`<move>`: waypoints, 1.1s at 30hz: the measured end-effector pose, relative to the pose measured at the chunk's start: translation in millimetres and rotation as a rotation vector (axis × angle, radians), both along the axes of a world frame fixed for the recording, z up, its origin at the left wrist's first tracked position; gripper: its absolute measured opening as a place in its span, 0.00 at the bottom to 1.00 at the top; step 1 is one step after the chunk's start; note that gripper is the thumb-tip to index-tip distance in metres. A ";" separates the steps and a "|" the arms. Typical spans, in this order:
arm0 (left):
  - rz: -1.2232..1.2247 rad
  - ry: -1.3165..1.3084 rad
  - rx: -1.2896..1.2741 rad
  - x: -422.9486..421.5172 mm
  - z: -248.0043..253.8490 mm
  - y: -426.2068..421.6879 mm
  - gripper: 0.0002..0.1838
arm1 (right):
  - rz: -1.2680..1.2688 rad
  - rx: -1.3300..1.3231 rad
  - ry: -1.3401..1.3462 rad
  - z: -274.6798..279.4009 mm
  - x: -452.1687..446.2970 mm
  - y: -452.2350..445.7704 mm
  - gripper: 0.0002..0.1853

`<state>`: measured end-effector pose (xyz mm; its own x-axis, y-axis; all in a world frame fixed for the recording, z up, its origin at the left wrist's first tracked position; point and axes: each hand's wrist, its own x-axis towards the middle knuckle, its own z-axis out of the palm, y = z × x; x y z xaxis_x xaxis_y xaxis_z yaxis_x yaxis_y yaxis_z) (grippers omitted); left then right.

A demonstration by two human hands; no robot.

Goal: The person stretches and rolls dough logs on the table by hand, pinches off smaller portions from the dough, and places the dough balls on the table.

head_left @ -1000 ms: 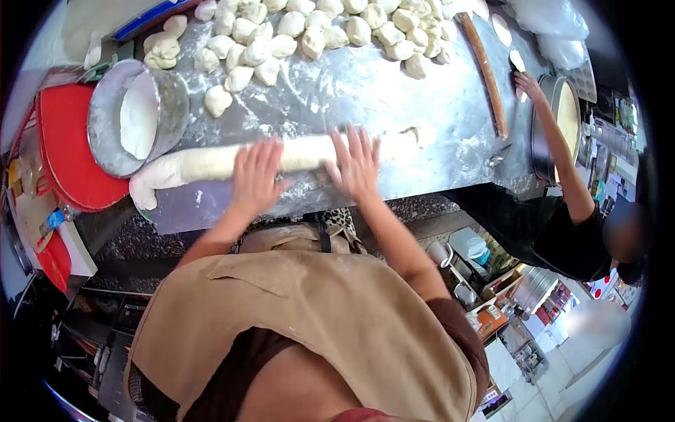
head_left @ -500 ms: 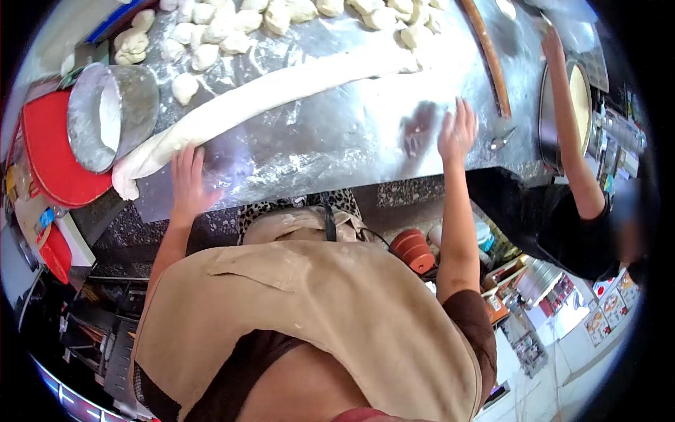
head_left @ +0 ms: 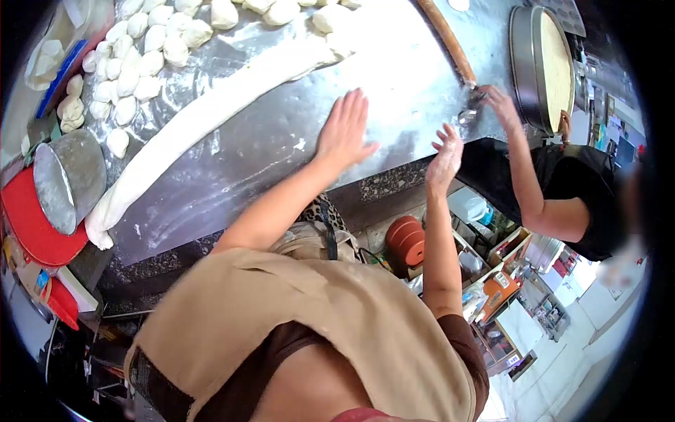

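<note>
A long rope of white dough [head_left: 204, 119] lies diagonally across the floured metal table [head_left: 211, 176]. My left hand [head_left: 343, 133] reaches over the middle of the table, palm down, fingers stretched out, just to the near side of the dough and apart from it. Whether it touches the metal I cannot tell. Near the table's front edge, my right hand [head_left: 446, 158] is raised with floury fingers apart and nothing in it. Several dough pieces [head_left: 155, 42] sit in rows beyond the rope.
A wooden rolling pin [head_left: 448, 43] lies at the back right. A co-worker's hand [head_left: 498, 105] is near a metal spoon [head_left: 467, 115]; their other hand is at a round pan [head_left: 529, 70]. Left stands a metal bowl [head_left: 88, 165] on a red surface [head_left: 39, 225].
My left hand has left the rope's near end and swung right. My right hand has drawn back toward the table edge. The view has shifted; the co-worker's arm has come lower.
</note>
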<state>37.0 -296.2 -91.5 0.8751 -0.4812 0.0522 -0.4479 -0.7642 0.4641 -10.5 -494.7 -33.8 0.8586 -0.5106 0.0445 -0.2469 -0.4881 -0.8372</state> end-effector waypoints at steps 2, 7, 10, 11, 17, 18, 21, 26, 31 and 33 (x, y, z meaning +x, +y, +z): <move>0.025 -0.165 -0.050 51.9 -9.9 -25.9 0.38 | 0.060 -0.096 0.048 -2.6 -0.4 3.3 0.22; -0.130 -0.366 -0.394 53.1 24.2 7.3 0.12 | 0.554 -0.729 0.421 -38.5 -9.5 71.8 0.41; -0.036 -0.188 -0.378 -21.7 25.3 64.8 0.13 | 0.693 -0.819 0.182 -57.8 79.6 79.2 0.38; 0.029 -0.199 -0.313 -38.4 33.1 87.2 0.15 | 0.568 -0.748 0.110 -69.7 115.4 73.2 0.36; 0.693 -0.360 0.085 -52.3 55.9 266.1 0.20 | 0.718 -0.518 -0.380 -10.7 154.1 218.3 0.23; 0.779 -0.392 0.049 -33.7 58.6 289.5 0.21 | 0.778 -0.430 -0.321 -11.5 150.3 266.7 0.22; 0.592 -0.347 0.171 21.7 54.5 313.6 0.23 | 0.971 -0.447 -0.223 -19.3 153.1 350.6 0.26; 0.472 0.102 0.128 -71.0 38.6 280.3 0.30 | 1.007 -0.714 0.142 -23.0 81.9 281.1 0.34; 0.322 0.157 0.272 -89.8 32.6 306.9 0.32 | 0.900 -0.949 0.246 -31.8 50.5 201.7 0.34; 0.415 0.051 0.274 -26.8 41.3 322.3 0.29 | 0.809 -0.976 0.214 -29.6 111.9 203.4 0.33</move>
